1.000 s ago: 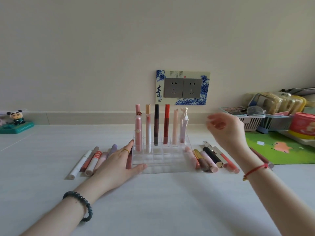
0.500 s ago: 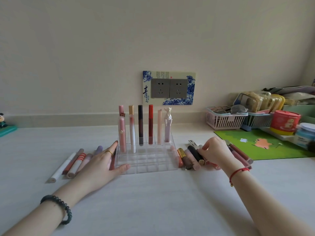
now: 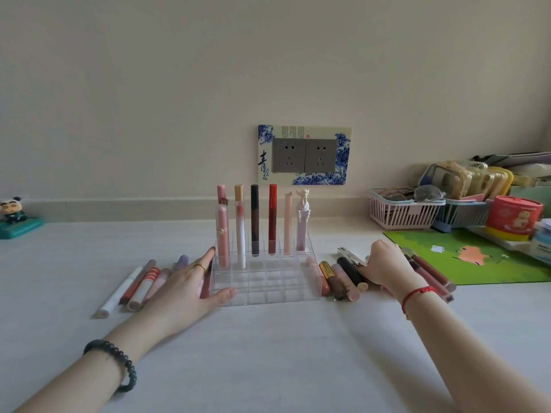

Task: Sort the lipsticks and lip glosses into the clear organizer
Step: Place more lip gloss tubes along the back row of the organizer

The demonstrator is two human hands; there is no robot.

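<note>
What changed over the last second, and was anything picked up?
The right hand came down from mid-air onto the loose tubes right of the clear organizer, fingers curled over them; whether it grips one is unclear. The left hand stays flat against the organizer's left side; the six standing tubes are unchanged.

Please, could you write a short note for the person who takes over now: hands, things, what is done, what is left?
Left hand: open, resting against the left wall of the clear organizer.
Right hand: fingers curled over the tubes lying on the right; whether it grips one is not clear.
Done: six tubes stand in the back row.
Left: the right pile and the tubes lying on the left.
</note>
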